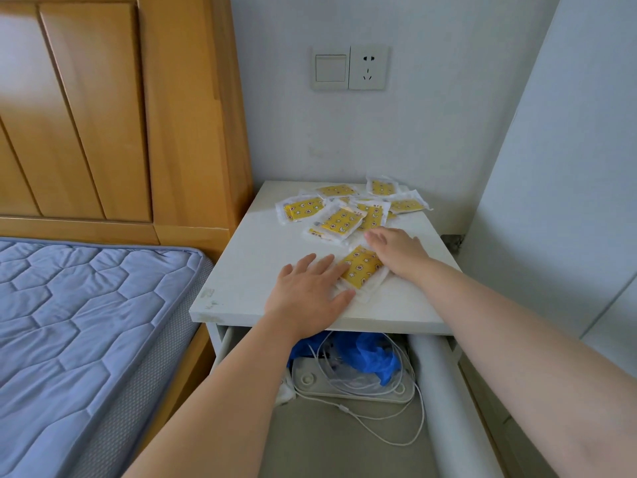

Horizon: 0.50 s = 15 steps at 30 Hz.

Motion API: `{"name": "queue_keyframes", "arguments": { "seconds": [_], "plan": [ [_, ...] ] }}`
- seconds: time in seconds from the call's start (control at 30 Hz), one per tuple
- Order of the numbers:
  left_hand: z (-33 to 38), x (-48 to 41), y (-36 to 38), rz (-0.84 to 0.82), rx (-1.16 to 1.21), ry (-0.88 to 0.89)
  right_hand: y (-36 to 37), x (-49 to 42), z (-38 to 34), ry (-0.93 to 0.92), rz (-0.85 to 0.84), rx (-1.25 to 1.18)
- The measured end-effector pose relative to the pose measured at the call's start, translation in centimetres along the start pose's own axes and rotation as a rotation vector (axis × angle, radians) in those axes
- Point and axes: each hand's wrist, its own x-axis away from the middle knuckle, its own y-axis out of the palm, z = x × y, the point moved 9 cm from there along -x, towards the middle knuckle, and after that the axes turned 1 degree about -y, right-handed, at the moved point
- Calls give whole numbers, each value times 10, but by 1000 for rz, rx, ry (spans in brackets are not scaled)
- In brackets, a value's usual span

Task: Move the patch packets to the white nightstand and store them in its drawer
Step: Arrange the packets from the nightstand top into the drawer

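Yellow patterned patch packets in clear plastic wrappers (pixel 344 219) lie scattered over the back of the white nightstand's top (pixel 255 257), most toward its back right corner. One packet (pixel 362 267) sits apart near the front edge, caught between a person's two hands. The left hand (pixel 306 294) lies flat, fingers straight, on the packet's left side. The right hand (pixel 396 253), fingers also extended, rests across its right end; neither grips anything. Below the front edge the drawer (pixel 344 443) stands pulled out, holding crumpled blue plastic (pixel 372 357), tangled white cables (pixel 379 391) and a white roll (pixel 437 391) along its right wall. The carrying looks done and gathering appears to be the step in hand. The next move calls for picking up the packets and dropping them into the drawer.
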Motion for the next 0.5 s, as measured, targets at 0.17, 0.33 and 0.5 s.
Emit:
{"name": "queue_keyframes", "arguments": {
  "seconds": [0.17,0.33,0.5],
  "plan": [
    [-1,2,-10,107,39,-33,-41,35,21,37,382,-322],
    [-2,3,-10,117,48,-54,-27,37,22,53,221,2],
    [-2,1,-11,93,42,-56,-32,50,23,96,262,171]
  ]
}}
